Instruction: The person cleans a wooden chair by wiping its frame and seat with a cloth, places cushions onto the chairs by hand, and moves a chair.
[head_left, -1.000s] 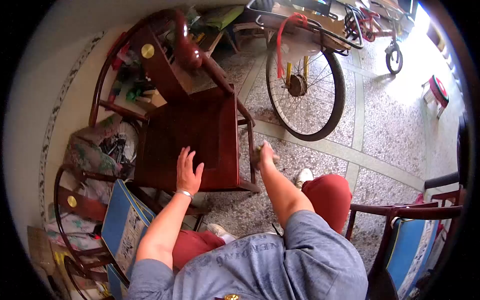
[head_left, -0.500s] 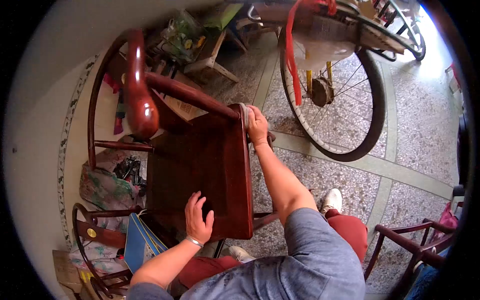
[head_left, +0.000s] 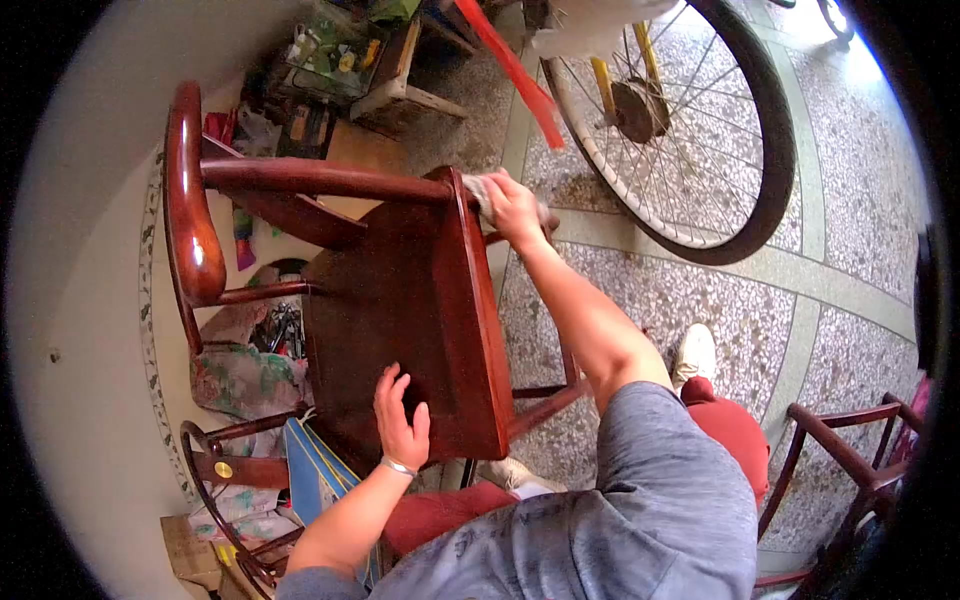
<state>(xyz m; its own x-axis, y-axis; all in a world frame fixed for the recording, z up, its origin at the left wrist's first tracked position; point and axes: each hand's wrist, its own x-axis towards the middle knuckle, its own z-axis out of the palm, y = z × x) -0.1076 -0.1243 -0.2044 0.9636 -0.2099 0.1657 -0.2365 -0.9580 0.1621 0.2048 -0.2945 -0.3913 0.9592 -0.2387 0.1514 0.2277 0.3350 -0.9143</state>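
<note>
A dark red wooden armchair (head_left: 400,310) stands in front of me, its curved armrest (head_left: 195,240) at the left. My right hand (head_left: 512,208) is closed on a grey cloth (head_left: 482,196) and presses it against the right edge of the seat, near the foot of the armrest post. Over the near part of the seat is my left hand (head_left: 402,418), fingers apart and holding nothing, with a silver bracelet on the wrist. Whether it touches the wood I cannot tell.
A large spoked wheel (head_left: 775,150) with a red ribbon (head_left: 515,75) is at the upper right. Low wooden stool (head_left: 405,100) behind the armchair. Another chair with a blue cushion (head_left: 310,470) is at the lower left, and a wooden frame (head_left: 835,440) at the lower right.
My right hand has risen from low beside the chair to the seat edge with the cloth. The view has shifted, and the chair appears more tilted. My left hand stays open over the seat.
</note>
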